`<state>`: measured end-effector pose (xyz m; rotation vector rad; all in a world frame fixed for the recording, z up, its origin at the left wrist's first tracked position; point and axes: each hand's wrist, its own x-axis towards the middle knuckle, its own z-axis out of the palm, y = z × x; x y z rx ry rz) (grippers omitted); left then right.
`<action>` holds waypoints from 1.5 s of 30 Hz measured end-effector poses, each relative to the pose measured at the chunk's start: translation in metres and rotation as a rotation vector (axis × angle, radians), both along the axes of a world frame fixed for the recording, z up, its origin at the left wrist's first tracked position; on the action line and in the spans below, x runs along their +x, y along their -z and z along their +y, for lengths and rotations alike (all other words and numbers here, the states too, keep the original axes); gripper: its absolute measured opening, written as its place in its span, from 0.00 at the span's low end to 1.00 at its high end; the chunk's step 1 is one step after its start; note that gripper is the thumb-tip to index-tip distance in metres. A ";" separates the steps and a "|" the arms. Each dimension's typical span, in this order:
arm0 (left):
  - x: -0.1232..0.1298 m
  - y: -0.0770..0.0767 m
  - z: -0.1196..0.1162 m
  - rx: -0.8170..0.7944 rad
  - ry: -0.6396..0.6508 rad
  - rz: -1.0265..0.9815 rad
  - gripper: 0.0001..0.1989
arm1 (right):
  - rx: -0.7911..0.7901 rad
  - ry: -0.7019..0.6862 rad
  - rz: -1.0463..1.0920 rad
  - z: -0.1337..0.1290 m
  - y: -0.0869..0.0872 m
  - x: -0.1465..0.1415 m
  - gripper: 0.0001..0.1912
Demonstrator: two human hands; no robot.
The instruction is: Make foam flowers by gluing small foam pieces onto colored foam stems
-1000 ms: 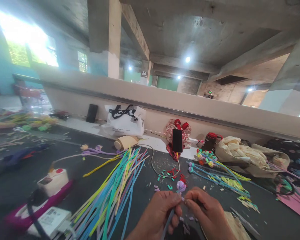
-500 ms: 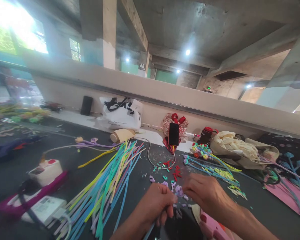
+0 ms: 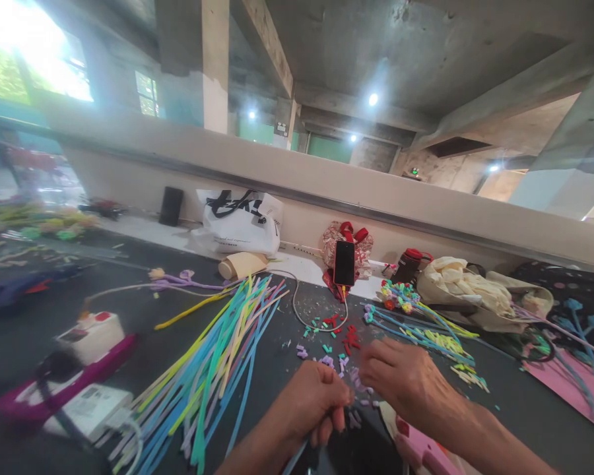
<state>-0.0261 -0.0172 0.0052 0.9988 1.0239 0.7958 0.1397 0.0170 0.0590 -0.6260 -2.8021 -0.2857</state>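
Observation:
My left hand is closed in a pinch low in the middle of the head view. A blue pipe cleaner runs down from beneath its fingers. Just to the right, my right hand has its fingers curled together, and what they hold is hidden. Short lilac pieces lie on the table between and beyond both hands. Under my right forearm shows a pink tool, partly covered, perhaps a glue gun. To the left spreads a bundle of long coloured pipe cleaners.
Red pieces and green bits lie ahead of the hands. A phone on a cable leans on a patterned bag. Blue-stemmed flowers lie right, near a cream cloth bag. A white plastic bag and a power strip are left.
Both hands stay in nearly the same place and pose. My right hand has shifted very slightly up and to the left.

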 end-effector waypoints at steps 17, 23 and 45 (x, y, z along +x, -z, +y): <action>0.000 0.000 0.001 -0.004 -0.003 -0.045 0.12 | 0.142 -0.031 -0.013 0.000 0.003 -0.003 0.11; -0.002 0.002 0.002 -0.021 -0.003 -0.100 0.08 | 0.151 -0.021 -0.029 -0.003 0.001 -0.005 0.12; -0.008 0.003 0.008 0.075 -0.375 -0.358 0.15 | -0.589 0.342 0.689 -0.013 0.020 -0.021 0.06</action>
